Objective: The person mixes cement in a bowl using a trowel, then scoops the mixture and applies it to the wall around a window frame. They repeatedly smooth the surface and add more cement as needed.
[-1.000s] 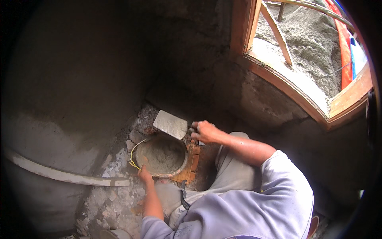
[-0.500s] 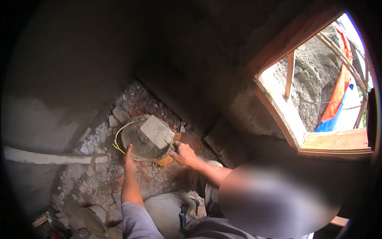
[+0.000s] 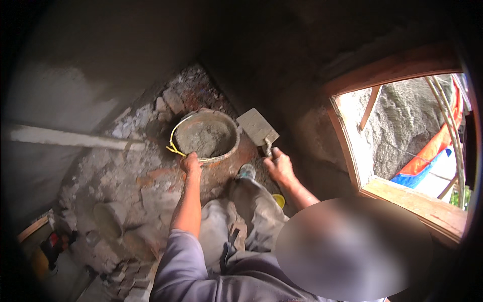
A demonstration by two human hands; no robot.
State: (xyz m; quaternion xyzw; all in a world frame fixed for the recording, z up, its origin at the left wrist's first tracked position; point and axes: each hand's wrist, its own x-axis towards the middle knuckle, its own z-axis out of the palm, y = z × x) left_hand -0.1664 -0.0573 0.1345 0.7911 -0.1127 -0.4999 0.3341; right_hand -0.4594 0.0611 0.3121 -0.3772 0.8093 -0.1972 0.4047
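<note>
While my left hand (image 3: 191,164) is gripping the near left rim of a round bucket (image 3: 236,144), its fingers are clamping on the edge, just beside the knotted part of a yellow handle (image 3: 174,149). The bucket is sitting ahead of me, left of centre, and is holding wet grey mortar (image 3: 205,138) below its rim; the surface is showing lumps.

My right hand (image 3: 279,167) is holding a trowel (image 3: 258,127), fingers closing together around the handle. The blade is pointing forward and left, away from me, its broad face showing; it is lying just right of the bucket's rim in this view. Whether the two are touching, I cannot tell.

Surroundings: broken rubble (image 3: 121,176) is covering the ground to my left. A pale strip (image 3: 75,137) is running along the left wall (image 3: 65,93), ending near the rubble. One shoe (image 3: 246,172) of mine is showing between my hands, and a small yellow round object (image 3: 278,201) is lying near my right forearm. On the right, a wooden window frame (image 3: 412,204) is opening onto a grey heap (image 3: 407,118) and an orange-and-blue sheet (image 3: 427,158). An oval blur is hiding part of my right arm.
</note>
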